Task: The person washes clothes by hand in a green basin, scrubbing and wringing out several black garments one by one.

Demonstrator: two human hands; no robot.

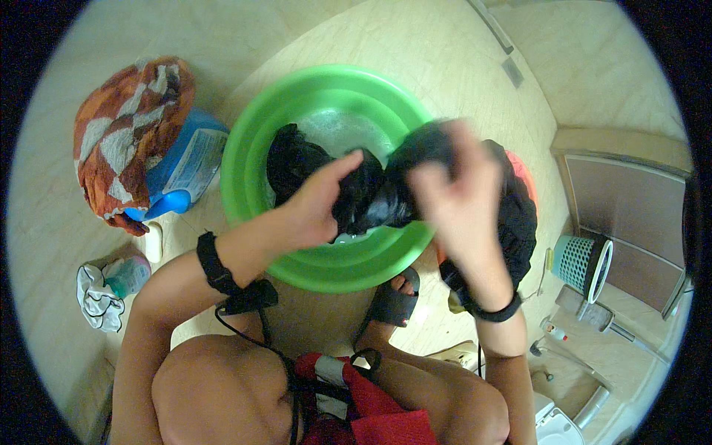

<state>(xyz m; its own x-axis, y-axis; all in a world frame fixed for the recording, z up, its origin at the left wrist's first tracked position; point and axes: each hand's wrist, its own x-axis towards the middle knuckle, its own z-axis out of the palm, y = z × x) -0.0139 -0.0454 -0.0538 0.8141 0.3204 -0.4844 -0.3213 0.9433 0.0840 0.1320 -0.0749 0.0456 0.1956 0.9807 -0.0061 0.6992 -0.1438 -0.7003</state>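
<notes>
A wet black garment (pixel 367 194) is stretched across a round green plastic basin (pixel 334 278) that holds soapy water (pixel 345 130). My left hand (pixel 314 206) grips the garment near its middle, thumb up and fingers curled round the cloth. My right hand (pixel 461 189), blurred by motion, is at the garment's right end over the basin's right rim; how its fingers meet the cloth is unclear. More black cloth (pixel 517 228) hangs over a pinkish-orange container (pixel 523 172) just right of the basin. Both wrists wear black bands.
Left of the basin, an orange-and-white patterned cloth (pixel 119 139) lies over a blue container (pixel 194 161). A white cloth (pixel 97 297) and a bottle (pixel 130 275) are at the lower left. A turquoise perforated basket (pixel 575 261) and a toilet (pixel 556 425) are at the right.
</notes>
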